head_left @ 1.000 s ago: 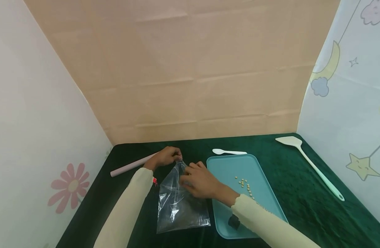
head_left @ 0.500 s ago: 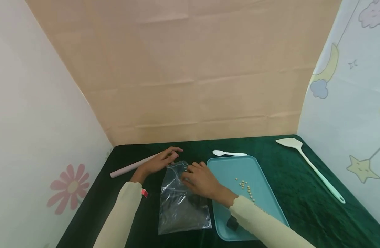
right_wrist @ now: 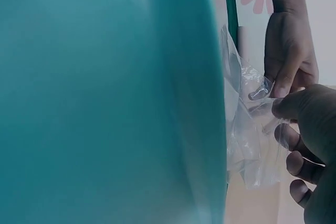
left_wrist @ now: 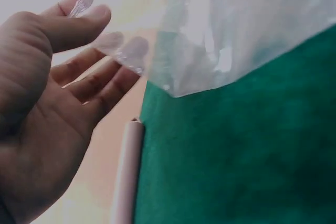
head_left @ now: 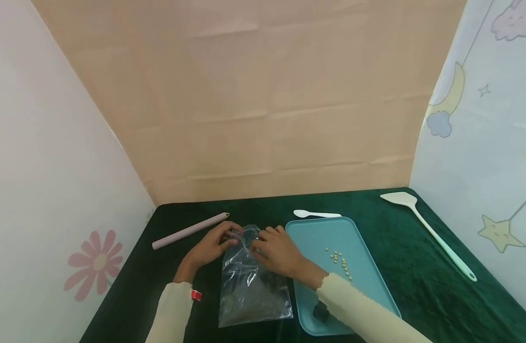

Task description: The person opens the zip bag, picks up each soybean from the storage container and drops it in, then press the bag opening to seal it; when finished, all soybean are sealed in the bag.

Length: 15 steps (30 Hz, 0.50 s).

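A clear zip-top plastic bag (head_left: 255,295) lies on the green cloth with its mouth facing away from me. My left hand (head_left: 211,247) is at the mouth's left corner, thumb and fingers curved about the film. In the left wrist view, the bag (left_wrist: 210,51) covers the fingertips while the thumb lies in front. My right hand (head_left: 280,252) pinches the mouth's right side between thumb and fingers, which the right wrist view shows on the bag (right_wrist: 247,140) too. Whether the two layers of the mouth are apart is hard to tell.
Right of the bag is a blue tray (head_left: 366,267) with several small pale beads (head_left: 343,261). A white spoon (head_left: 316,214) lies behind it, a long white spatula (head_left: 430,228) at far right. A pink rod (head_left: 190,231) lies behind my left hand.
My left hand let go of the bag's mouth, drew back leftward with fingers spread, and is now at its left corner. My right hand keeps its hold; the bag lies flatter.
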Motion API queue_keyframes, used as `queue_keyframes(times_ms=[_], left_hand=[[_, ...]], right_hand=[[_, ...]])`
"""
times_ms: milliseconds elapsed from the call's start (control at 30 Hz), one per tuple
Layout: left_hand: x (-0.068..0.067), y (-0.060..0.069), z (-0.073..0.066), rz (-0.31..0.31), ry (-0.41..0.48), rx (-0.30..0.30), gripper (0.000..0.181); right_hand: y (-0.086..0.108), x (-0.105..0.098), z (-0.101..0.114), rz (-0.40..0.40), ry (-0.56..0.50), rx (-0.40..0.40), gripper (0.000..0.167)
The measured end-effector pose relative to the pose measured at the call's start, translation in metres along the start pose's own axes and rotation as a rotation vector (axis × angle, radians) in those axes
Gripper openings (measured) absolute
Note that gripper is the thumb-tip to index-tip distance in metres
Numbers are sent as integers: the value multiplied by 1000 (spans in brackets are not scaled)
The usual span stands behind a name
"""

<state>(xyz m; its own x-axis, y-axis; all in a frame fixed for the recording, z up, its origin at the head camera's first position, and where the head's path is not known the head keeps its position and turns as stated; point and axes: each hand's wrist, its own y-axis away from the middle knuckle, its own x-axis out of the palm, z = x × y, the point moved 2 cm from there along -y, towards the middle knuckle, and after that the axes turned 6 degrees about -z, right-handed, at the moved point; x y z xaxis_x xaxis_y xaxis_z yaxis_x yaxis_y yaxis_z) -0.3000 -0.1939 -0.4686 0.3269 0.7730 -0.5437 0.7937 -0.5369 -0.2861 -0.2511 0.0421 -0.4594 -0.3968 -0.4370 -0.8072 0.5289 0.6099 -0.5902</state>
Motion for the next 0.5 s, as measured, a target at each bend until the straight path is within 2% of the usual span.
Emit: queue_keyframes(times_ms=[133,267,367,500], left_hand=[[6,5,7,-98,-9,30,26],[11,8,10,-181,56,58,23],[13,10,12,-211,93,51,22],[14,12,14,-219,109,42,21]], right_hand=[[3,0,-1,-23,-32,22,12],[5,-5,-9,-70,-132,72,16],[8,-11,-19,-103,-249,136,16],[18,-20,-40,-102,-428,291,14]])
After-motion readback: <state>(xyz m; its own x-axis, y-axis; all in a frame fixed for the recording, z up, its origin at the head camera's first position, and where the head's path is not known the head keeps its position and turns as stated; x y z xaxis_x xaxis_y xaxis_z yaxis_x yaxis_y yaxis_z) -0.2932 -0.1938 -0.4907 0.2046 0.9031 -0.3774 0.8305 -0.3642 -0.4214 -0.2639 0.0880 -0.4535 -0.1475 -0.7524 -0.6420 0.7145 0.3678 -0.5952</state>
